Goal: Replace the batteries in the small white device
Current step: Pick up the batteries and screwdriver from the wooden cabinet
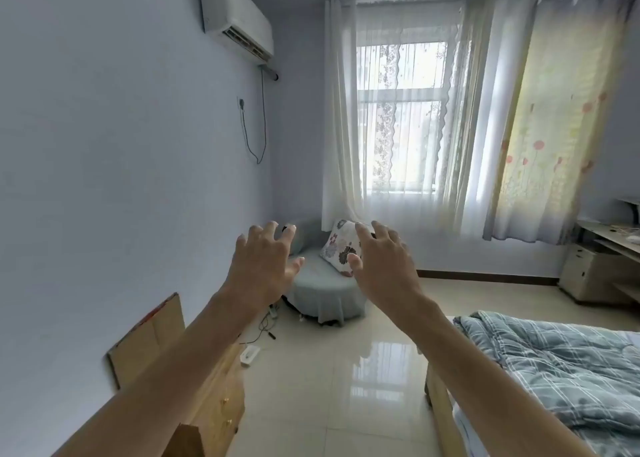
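Blue-grey walls enclose a bedroom seen from a head-worn camera. Two bare forearms reach forward into the middle of the view. The left hand (266, 266) sits just off centre at 7 o'clock and the right hand (384, 266) at 5 o'clock. They are near each other but not touching. Both sets of fingers (258, 231) are spread wide and slightly hooked, and they hold nothing.

Beyond the hands, at 6 o'clock, a round padded chair (322, 297) carries a flowered cushion (341, 249). An air conditioner (235, 17) hangs on the wall at 11 o'clock. A curtained window (401, 110) glows at 1 o'clock. A bed (554, 370) with a checked quilt fills 4 o'clock.

The device cannot be picked out for certain. The likeliest candidate is a small white object (250, 354) on the floor tiles (346, 387) at 7 o'clock, just beside a wooden cabinet (221, 391). It is too small to identify. No batteries show.

The task seems not yet begun, and the step in hand looks like finding and fetching the device. To do it well, the person should lower their gaze to the floor by the cabinet and confirm what the object is before lifting it. It is best to pick it up with one hand, leaving the other free to open the battery cover.
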The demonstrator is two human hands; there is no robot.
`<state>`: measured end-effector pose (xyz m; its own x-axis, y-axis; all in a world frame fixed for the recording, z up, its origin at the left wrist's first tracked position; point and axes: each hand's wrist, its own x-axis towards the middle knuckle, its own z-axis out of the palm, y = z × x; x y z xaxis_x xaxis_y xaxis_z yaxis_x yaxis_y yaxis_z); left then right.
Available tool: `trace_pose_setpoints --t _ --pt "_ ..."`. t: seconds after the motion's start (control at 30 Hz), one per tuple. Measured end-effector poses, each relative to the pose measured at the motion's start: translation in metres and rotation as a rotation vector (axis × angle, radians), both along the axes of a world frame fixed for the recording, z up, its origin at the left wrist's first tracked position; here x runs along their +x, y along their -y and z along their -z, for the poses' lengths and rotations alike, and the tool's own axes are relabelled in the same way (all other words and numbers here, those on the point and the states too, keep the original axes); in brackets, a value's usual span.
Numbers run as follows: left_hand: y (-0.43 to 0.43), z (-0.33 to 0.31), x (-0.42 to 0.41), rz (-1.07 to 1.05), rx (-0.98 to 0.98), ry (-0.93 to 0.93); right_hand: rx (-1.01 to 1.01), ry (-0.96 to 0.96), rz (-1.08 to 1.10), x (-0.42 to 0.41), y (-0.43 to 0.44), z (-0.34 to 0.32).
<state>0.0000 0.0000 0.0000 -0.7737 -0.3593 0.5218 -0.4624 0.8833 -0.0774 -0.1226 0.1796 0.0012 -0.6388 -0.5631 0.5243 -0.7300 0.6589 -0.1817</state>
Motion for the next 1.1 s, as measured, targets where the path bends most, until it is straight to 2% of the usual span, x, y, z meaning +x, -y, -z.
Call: trace_pose_setpoints --t 0.17,0.33,0.73,1.1 --pt "0.076 -0.001 -0.022 -0.084 0.026 -0.015 0.019 0.043 -0.069 -0.046 0.079 0.000" --pt "0.160 -0.011 -0.040 -0.193 -0.012 0.007 0.011 0.007 -0.154 -0.077 0.173 -0.010" --pt "0.313 0.020 -0.072 -0.429 0.047 0.079 0.046 0.085 -0.387 -0.138 0.371 0.016" --pt "0.455 0.021 -0.146 -0.681 0.037 0.077 0.070 0.053 -0.649 -0.232 0.563 0.019"
